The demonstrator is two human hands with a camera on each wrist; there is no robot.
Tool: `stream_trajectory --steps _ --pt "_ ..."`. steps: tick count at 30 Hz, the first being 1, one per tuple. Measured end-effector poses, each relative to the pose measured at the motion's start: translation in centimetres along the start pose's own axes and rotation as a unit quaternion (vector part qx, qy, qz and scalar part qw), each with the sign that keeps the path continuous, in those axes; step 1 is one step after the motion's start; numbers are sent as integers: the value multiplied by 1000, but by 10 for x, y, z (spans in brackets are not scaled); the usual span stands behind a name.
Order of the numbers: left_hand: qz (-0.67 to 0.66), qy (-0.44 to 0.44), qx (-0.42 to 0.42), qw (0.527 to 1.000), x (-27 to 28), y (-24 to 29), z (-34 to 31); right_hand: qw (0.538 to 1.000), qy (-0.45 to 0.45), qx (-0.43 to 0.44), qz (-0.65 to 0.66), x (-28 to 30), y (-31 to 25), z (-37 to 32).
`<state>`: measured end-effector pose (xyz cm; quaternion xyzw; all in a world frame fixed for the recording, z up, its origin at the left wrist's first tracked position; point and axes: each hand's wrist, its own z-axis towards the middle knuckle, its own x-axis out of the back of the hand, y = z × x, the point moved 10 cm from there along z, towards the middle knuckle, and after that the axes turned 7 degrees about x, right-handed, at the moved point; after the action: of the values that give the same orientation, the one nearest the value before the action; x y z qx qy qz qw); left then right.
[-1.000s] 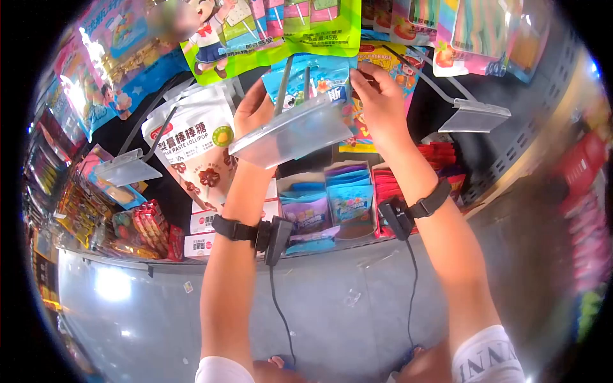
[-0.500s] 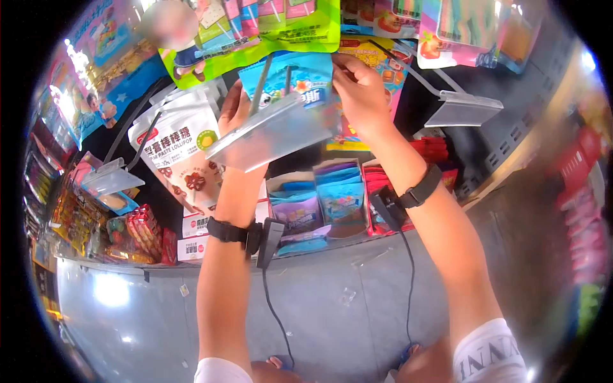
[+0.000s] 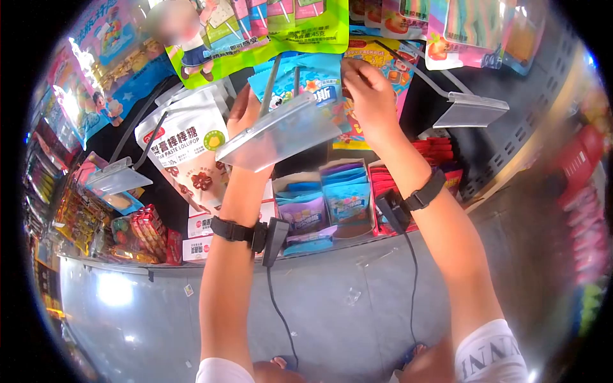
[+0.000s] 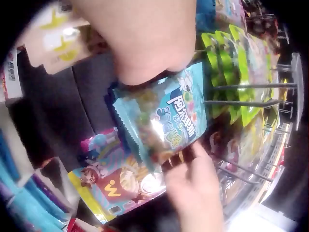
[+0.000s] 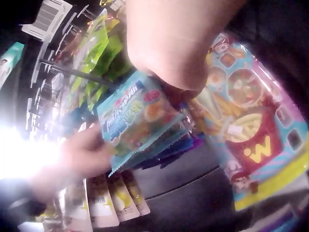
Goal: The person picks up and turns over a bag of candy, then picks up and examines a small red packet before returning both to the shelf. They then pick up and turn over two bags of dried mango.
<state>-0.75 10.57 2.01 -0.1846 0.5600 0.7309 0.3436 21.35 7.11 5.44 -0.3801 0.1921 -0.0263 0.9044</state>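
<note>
A light-blue candy bag hangs on a metal hook, partly covered by the hook's clear price-tag holder. My left hand holds the bag's left edge, with its fingers partly hidden behind the bag and the holder. At the upper right edge, my right hand pinches the bag between thumb and fingers. Colourful gummies show through the front of the bag in the left wrist view, where the right hand grips its lower side. More blue bags hang close behind it, as the right wrist view shows.
To the left hangs a white lollipop pouch; green pouches hang above. A yellow-and-blue snack bag is behind the right hand. Boxes of small packets stand on the shelf below. Another tag holder juts out at right.
The head view swings slightly and comes partway back. Both hands stay on the blue candy bag, which keeps about the same place on its hook.
</note>
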Motion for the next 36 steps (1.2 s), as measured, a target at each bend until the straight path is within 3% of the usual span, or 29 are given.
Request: stream_trajectory --steps 4,10,13,16,29,33,35,36 --pt "-3 6 -1 1000 5 -5 0 999 44 3 8 13 9 6" --pt "-10 15 10 1000 11 -12 3 998 -15 -58 -26 4 18 5" --pt "-20 14 20 999 12 -16 5 1000 6 22 -3 5 14 17" --pt "-36 11 28 999 12 -20 3 998 -9 47 -33 -2 1 18" --pt "-101 -2 64 993 10 -48 12 997 -2 15 70 -4 4 19" --pt "-73 -30 -19 997 40 -53 36 997 -21 64 36 -7 0 26" --pt "29 111 -42 993 69 -55 48 996 -31 86 5 -9 -2 26" --pt "150 101 -42 983 61 -49 46 995 -34 93 -10 -12 -6 24"
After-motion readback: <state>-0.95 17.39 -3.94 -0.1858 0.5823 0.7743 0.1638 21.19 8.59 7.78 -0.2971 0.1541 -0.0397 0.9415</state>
